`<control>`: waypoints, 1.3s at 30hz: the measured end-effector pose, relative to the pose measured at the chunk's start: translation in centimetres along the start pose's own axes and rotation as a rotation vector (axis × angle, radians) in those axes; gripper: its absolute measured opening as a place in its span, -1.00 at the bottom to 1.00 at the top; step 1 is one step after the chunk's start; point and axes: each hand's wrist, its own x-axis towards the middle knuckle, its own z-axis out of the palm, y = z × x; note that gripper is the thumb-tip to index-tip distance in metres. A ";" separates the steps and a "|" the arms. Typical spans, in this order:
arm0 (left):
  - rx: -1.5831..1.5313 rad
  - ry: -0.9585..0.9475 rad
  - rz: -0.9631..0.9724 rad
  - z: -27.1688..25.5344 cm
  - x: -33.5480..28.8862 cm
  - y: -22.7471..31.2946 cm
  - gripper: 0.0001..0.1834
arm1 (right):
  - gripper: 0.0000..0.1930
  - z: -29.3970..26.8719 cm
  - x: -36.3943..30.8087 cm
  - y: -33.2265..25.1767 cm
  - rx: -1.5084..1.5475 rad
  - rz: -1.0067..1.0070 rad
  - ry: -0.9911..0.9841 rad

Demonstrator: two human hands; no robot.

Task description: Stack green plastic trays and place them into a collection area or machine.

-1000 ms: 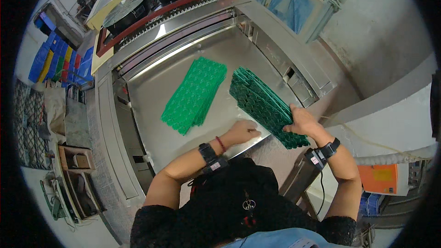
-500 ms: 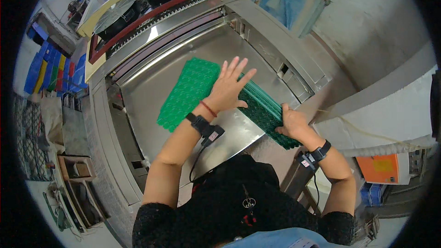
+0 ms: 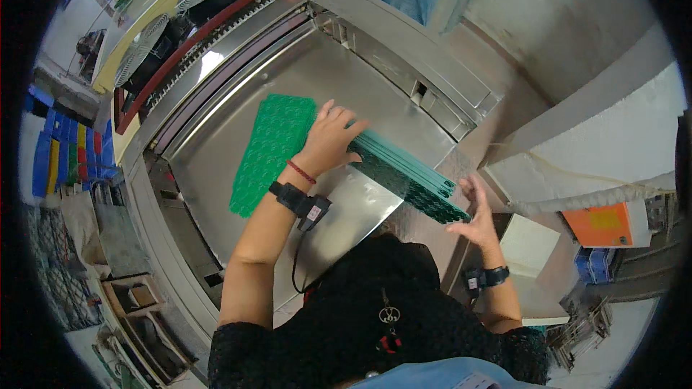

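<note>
A stack of thin green sheets, with wavy dark edges along its near side, lies slantwise over the metal tray and reaches past its right edge. My left hand is closed about the stack's left end, thumb on the near side and fingers on the far side. At the other end, my right hand has thumb and fingers apart around the corner; its fingertips are close to the sheets, and contact is hard to tell. Left of my left hand, a green patterned sheet lies flat on the tray; whether it is several layers is unclear.
A machine with round fans and a dark red frame stands beyond the tray. Coloured bins are at the left. To the right are a curved white panel, an orange box and a pale box.
My left hand has gone from spread fingers to curled round the stack's end. My right hand has loosened from the stack's side and moved to its right end. The whole view has shifted slightly.
</note>
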 end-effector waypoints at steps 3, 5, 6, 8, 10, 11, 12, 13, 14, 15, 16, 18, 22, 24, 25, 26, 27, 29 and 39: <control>-0.022 0.028 -0.008 -0.1 -0.9 -0.1 -0.24 | 0.21 4.5 0.7 -0.1 0.252 -0.048 0.086; -0.033 0.012 -0.022 -0.6 -1.3 -0.1 -0.25 | 0.14 7.1 2.1 -1.0 0.311 -0.038 0.179; -0.049 0.009 -0.023 -0.6 -1.2 -0.1 -0.25 | 0.10 8.1 2.8 -1.4 0.271 -0.023 0.218; -0.080 0.008 -0.029 -0.7 -1.2 -0.4 -0.25 | 0.03 9.2 3.5 -1.8 0.198 -0.011 0.278; -0.006 0.093 -0.060 -1.3 -1.3 -1.3 -0.20 | -0.05 9.9 3.9 -1.9 0.131 -0.019 0.322; 0.032 0.137 -0.082 -1.7 -1.6 -1.6 -0.18 | -0.06 10.1 4.1 -1.9 0.169 -0.033 0.330; -0.104 0.161 -0.161 -1.8 -1.5 -2.1 -0.14 | -0.07 10.3 4.2 -1.7 0.207 -0.047 0.338; -0.241 0.186 -0.240 -1.4 -1.4 -2.8 -0.10 | -0.08 10.4 4.3 -1.6 0.244 -0.061 0.346; -0.377 0.214 -0.322 -1.0 -1.6 -3.6 -0.06 | -0.07 10.3 4.4 -1.7 0.220 -0.054 0.332; -0.672 0.265 -0.346 0.1 -2.2 -4.6 -0.07 | -0.07 10.2 4.4 -1.9 0.201 -0.051 0.316; -0.965 0.318 -0.363 1.6 -3.0 -5.7 -0.08 | -0.07 10.4 4.5 -2.1 0.183 -0.049 0.298; -1.290 0.343 -0.401 2.7 -2.7 -5.5 -0.11 | -0.08 10.4 4.3 -2.8 0.194 -0.045 0.287; -1.263 0.342 -0.461 3.9 -2.4 -3.3 -0.27 | -0.09 11.6 4.0 -1.9 0.292 -0.108 0.374; -1.288 0.366 -0.456 3.9 -3.0 -3.4 -0.42 | -0.07 11.9 3.6 -1.4 0.267 -0.140 0.362; -1.248 0.402 -0.486 4.0 -2.9 -3.4 -0.50 | -0.07 11.9 3.5 -1.2 0.254 -0.155 0.357; -1.208 0.435 -0.516 4.1 -2.7 -3.4 -0.57 | -0.05 11.9 3.4 -1.3 0.237 -0.137 0.333; -1.169 0.468 -0.546 4.3 -2.6 -3.2 -0.62 | -0.04 11.8 3.3 -1.5 0.221 -0.118 0.309; -1.140 0.543 -0.592 4.7 -2.3 -2.9 -0.69 | -0.02 11.3 3.3 -2.2 0.191 -0.085 0.277; -1.088 0.642 -0.680 5.3 -2.1 -3.1 -0.75 | -0.06 7.3 4.3 -11.3 -0.537 -0.477 0.147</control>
